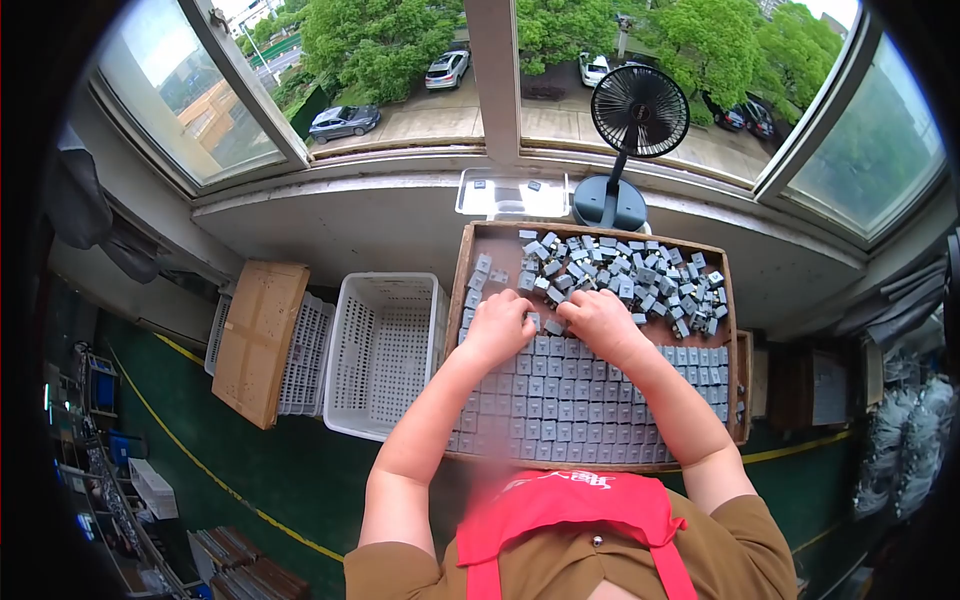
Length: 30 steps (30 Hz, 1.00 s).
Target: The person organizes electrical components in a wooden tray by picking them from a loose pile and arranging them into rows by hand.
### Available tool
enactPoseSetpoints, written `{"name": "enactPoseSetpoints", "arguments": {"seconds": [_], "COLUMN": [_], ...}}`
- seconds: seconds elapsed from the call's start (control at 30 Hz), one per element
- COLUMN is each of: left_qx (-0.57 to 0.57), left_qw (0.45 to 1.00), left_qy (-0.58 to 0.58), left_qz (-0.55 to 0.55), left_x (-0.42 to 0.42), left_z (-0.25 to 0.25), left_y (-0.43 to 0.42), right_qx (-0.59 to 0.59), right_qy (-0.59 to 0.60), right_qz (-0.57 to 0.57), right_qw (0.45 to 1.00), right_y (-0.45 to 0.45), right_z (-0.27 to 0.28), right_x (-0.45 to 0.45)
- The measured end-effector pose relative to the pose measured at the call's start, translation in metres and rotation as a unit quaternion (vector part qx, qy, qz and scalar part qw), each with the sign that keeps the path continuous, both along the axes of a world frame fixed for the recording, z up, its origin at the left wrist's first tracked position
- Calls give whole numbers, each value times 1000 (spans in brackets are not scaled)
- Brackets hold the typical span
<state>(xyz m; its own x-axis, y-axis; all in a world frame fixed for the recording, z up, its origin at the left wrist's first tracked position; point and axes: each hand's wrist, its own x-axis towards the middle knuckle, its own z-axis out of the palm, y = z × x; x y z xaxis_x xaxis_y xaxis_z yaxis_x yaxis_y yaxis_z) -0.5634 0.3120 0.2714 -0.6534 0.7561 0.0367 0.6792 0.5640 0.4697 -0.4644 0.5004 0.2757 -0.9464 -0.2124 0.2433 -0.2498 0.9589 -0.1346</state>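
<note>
A wooden-edged tray (728, 300) lies in front of me. Small grey parts in neat rows (570, 405) fill its near half, and a loose heap of the same parts (640, 275) covers the far right. A short column of them (477, 285) runs along the left edge. My left hand (502, 322) is closed at the upper end of the rows, fingertips on a grey part. Just right of it, my right hand (598, 318) is closed beside the heap, its fingertips at another small part. What exactly each hand grips is too small to tell.
A white perforated basket (385, 350) stands left of the tray, with a cardboard piece (258, 340) on more baskets beyond it. A clear plastic box (512, 193) and a black fan (640, 112) are behind the tray by the windows.
</note>
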Motion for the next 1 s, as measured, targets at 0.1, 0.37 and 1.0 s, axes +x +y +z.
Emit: {"name": "enactPoseSetpoints", "arguments": {"seconds": [0.1,0.37,1.0], "left_qx": [2,50,143], "left_qw": [999,997,986], "left_qy": [-8,46,51], "left_qz": [-34,-26,-73], "left_x": [0,5,17], "left_z": [-4,-8,-4], "left_y": [-6,-9,14], "right_qx": [-12,-99,-55], "right_qy": [11,-130,55], "right_qz": [20,-45,-99], "right_qw": [1000,986,992], "right_y": [-2,-16,8], "right_z": [1,19,16], "right_x": [-3,1,15]}}
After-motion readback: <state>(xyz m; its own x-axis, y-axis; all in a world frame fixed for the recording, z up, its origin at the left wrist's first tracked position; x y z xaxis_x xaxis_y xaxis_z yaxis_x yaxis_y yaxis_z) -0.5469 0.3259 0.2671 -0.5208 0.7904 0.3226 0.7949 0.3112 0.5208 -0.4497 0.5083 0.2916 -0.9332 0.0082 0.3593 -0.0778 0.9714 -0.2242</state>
